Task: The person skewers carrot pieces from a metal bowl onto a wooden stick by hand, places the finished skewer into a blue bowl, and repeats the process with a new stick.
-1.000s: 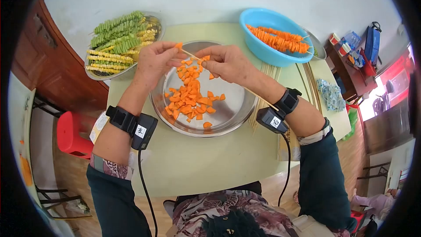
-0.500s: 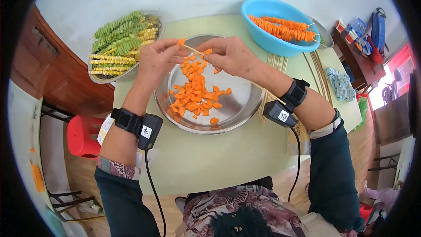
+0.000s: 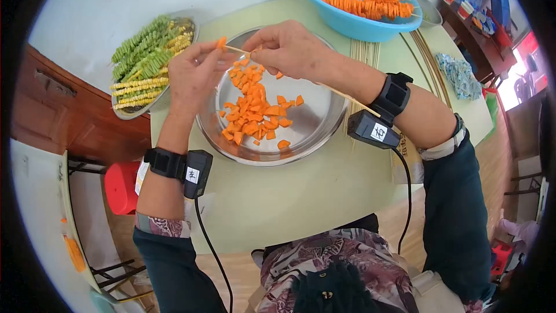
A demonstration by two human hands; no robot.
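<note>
My left hand [image 3: 194,75] is closed, pinching a small carrot piece [image 3: 221,42] at the tip of a thin wooden skewer [image 3: 354,101]. My right hand [image 3: 292,51] grips this skewer a short way behind the tip, fingers bent around it. Its long rear part runs back under my right wrist. Below both hands, a wide round metal basin [image 3: 315,153] stands on the table, with many cut carrot pieces [image 3: 252,110] heaped toward its left side.
At the left, a metal tray [image 3: 134,115] holds green and yellow vegetable skewers [image 3: 145,61]. A blue basin [image 3: 341,26] with carrot skewers [image 3: 370,6] stands at the back right. Bare skewers [image 3: 365,55] lie beside it on the pale table [image 3: 272,203]. A red stool [image 3: 120,188] stands left.
The whole view has shifted, so basin and hands appear higher. Both hands still pinch at the skewer's tip end; the orange piece at my right fingertips shows less now.
</note>
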